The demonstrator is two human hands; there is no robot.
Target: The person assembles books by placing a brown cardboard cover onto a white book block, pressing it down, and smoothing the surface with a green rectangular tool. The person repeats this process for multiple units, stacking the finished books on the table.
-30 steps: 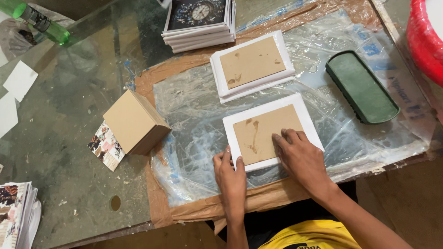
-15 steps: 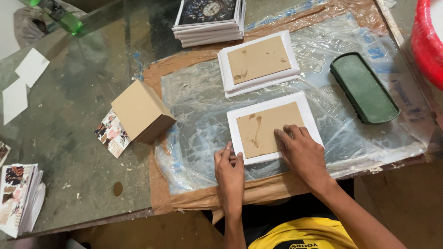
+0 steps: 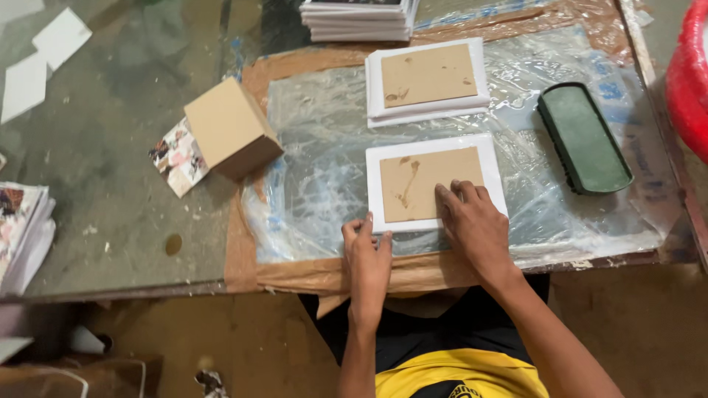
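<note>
The right hand (image 3: 476,225) lay flat, fingers spread, on the lower right part of a brown board (image 3: 429,183) set on a white sheet (image 3: 375,193), pressing it down. The left hand (image 3: 367,254) rested with its fingers together, their tips touching the sheet's lower left edge. Board and sheet lay on clear plastic film (image 3: 317,169) over brown paper (image 3: 251,250) on the worktop (image 3: 110,184). Just beyond them sat a second brown board on a small stack of white sheets (image 3: 428,77). A dark green brush (image 3: 584,136) lay to the right, well apart from the hand. To the left stood a small cardboard box (image 3: 230,129) beside a printed card (image 3: 177,156).
</note>
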